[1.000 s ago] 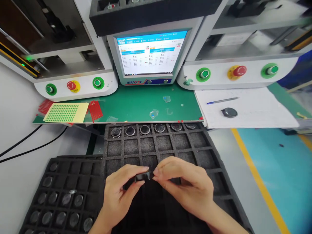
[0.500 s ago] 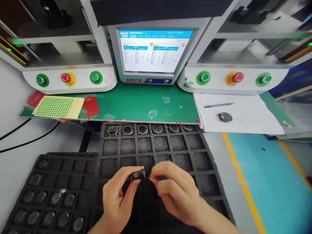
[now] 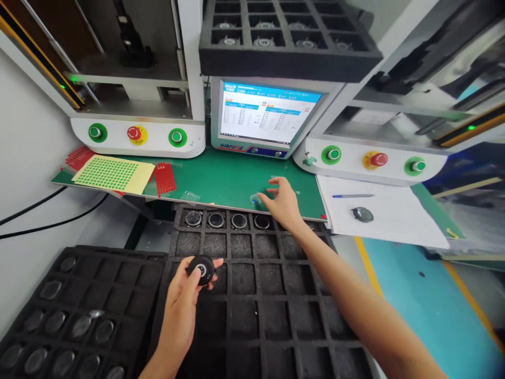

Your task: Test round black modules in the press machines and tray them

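Observation:
My left hand (image 3: pixel 182 300) grips a round black watch case (image 3: pixel 201 269) over the black foam tray (image 3: pixel 256 316), its back turned up. My right hand (image 3: pixel 281 202) reaches out to the green mat (image 3: pixel 221 181), fingers spread, its fingertips touching a small clear film scrap (image 3: pixel 255 199). The tray's far row holds several round watch cases (image 3: pixel 216 219); most other pockets are bare.
A second foam tray (image 3: pixel 59 310) with several round parts lies at lower left. Behind the mat stand a monitor (image 3: pixel 266 116) and two machine stations with green and red buttons. Sticker sheets (image 3: pixel 112 173) lie left; paper with a pen (image 3: pixel 353 196) and a watch case (image 3: pixel 362 213) right.
My right hand let go of the watch case and stretched forward to the green mat. My left hand kept the case and turned it flat. The camera tilted up.

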The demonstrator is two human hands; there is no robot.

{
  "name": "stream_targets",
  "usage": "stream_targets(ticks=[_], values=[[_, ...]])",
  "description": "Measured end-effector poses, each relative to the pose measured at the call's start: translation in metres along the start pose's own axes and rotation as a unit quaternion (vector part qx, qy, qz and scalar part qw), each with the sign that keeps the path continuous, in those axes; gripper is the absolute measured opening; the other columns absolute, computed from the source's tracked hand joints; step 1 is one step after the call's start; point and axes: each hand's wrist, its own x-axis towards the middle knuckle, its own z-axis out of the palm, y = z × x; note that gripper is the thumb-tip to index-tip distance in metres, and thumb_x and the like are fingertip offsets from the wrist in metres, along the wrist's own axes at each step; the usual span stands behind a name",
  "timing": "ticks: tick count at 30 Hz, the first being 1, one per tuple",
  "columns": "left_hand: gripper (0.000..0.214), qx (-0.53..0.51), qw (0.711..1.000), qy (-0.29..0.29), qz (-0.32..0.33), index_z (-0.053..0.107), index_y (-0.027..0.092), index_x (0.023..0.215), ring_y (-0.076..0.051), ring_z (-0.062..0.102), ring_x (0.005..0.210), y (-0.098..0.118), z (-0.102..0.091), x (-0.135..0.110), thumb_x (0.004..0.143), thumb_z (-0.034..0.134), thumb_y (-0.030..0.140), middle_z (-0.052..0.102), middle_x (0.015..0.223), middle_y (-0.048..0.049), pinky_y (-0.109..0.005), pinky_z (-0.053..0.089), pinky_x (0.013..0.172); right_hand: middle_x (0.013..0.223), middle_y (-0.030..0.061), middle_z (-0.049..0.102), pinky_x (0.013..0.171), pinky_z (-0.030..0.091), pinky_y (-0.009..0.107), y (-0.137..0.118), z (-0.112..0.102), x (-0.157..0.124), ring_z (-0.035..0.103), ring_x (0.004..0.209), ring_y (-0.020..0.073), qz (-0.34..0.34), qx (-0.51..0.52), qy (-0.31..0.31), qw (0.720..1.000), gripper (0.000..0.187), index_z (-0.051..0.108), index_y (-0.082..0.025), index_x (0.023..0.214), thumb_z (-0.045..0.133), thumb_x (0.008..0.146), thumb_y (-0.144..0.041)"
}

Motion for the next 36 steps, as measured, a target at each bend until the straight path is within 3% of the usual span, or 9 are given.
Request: stream_targets(ticks=[4,8,10,14,18,22,26,32,36], values=[[0.031,0.025,1.000,-0.007,0.008,0.066,0.014,0.097,-0.009,0.055,0.061,-0.002,-0.001,-0.006,0.083,0.066,0.041,0.075,0.102,-0.0111,-0.021,0.045,0.056,0.098,0.0089,0.062,0.074,0.054,0.042,-0.011,0.010,0.004,0.064,0.068,0.0181,0.040,0.017,-0.011,0.999,0.025,0.050,-0.020,0.088,0.061,0.066,-0.015],[0.029,-0.017,0.999,-0.042,-0.006,0.059,0.017,0.088,-0.014,0.066,0.072,0.001,0.000,-0.009,0.078,0.073,0.041,0.075,0.096,-0.0070,-0.025,0.053,0.071,0.097,0.0036,0.062,0.064,0.055,0.032,-0.046,-0.013,-0.031,0.063,0.063,0.0133,0.048,0.113,-0.028,0.992,0.031,0.051,-0.023,0.095,0.067,0.069,-0.016],[0.031,-0.045,0.997,-0.064,-0.018,0.058,0.018,0.085,-0.016,0.069,0.077,0.003,0.003,-0.009,0.078,0.074,0.043,0.076,0.092,-0.0071,-0.027,0.054,0.075,0.099,0.0027,0.062,0.062,0.055,0.028,-0.068,-0.031,-0.059,0.064,0.066,0.0126,0.043,0.248,-0.054,0.966,0.030,0.055,-0.025,0.093,0.072,0.070,-0.016],[0.031,-0.037,0.996,-0.076,-0.027,0.066,0.015,0.096,-0.009,0.057,0.058,0.001,0.010,-0.009,0.084,0.068,0.043,0.076,0.087,-0.0078,-0.017,0.042,0.052,0.097,0.0024,0.062,0.055,0.054,0.023,-0.103,-0.051,-0.119,0.063,0.061,0.0092,0.133,0.408,-0.097,0.898,0.028,0.062,-0.025,0.090,0.081,0.070,-0.016],[0.035,-0.049,0.996,-0.072,-0.033,0.068,0.016,0.105,-0.012,0.059,0.065,-0.004,0.016,-0.015,0.087,0.063,0.046,0.075,0.095,-0.0083,-0.020,0.044,0.055,0.093,0.0003,0.063,0.055,0.054,0.020,-0.114,-0.041,-0.157,0.060,0.058,0.0055,0.248,0.476,-0.091,0.839,0.030,0.063,-0.023,0.086,0.085,0.066,-0.016],[0.040,-0.050,0.996,-0.078,-0.007,0.070,0.019,0.106,-0.017,0.065,0.082,-0.009,0.020,-0.021,0.092,0.053,0.053,0.075,0.101,-0.0071,-0.025,0.050,0.071,0.093,-0.0007,0.063,0.058,0.057,0.020,-0.113,-0.027,-0.171,0.062,0.060,0.0052,0.295,0.507,-0.104,0.803,0.033,0.063,-0.022,0.086,0.085,0.064,-0.014],[0.043,-0.028,0.995,-0.092,0.034,0.070,0.021,0.107,-0.018,0.066,0.088,-0.011,0.020,-0.024,0.094,0.046,0.055,0.074,0.103,-0.0060,-0.028,0.050,0.082,0.094,-0.0019,0.062,0.059,0.058,0.020,-0.113,-0.024,-0.173,0.063,0.061,0.0049,0.278,0.512,-0.092,0.808,0.032,0.063,-0.024,0.087,0.082,0.066,-0.009],[0.041,-0.026,0.987,-0.145,0.065,0.067,0.022,0.112,-0.013,0.065,0.078,-0.009,0.019,-0.026,0.092,0.052,0.054,0.075,0.104,-0.0054,-0.020,0.052,0.067,0.097,-0.0036,0.060,0.067,0.062,0.024,-0.117,-0.022,-0.170,0.064,0.056,0.0034,0.239,0.463,-0.058,0.851,0.034,0.062,-0.024,0.087,0.079,0.065,-0.005],[0.026,0.003,0.988,-0.139,0.075,0.066,0.023,0.111,-0.009,0.065,0.074,-0.008,0.019,-0.028,0.092,0.061,0.040,0.076,0.103,-0.0031,-0.015,0.052,0.065,0.097,-0.0042,0.062,0.071,0.062,0.024,-0.118,-0.019,-0.173,0.064,0.056,0.0031,0.227,0.436,-0.047,0.870,0.035,0.061,-0.025,0.091,0.077,0.067,-0.004]])
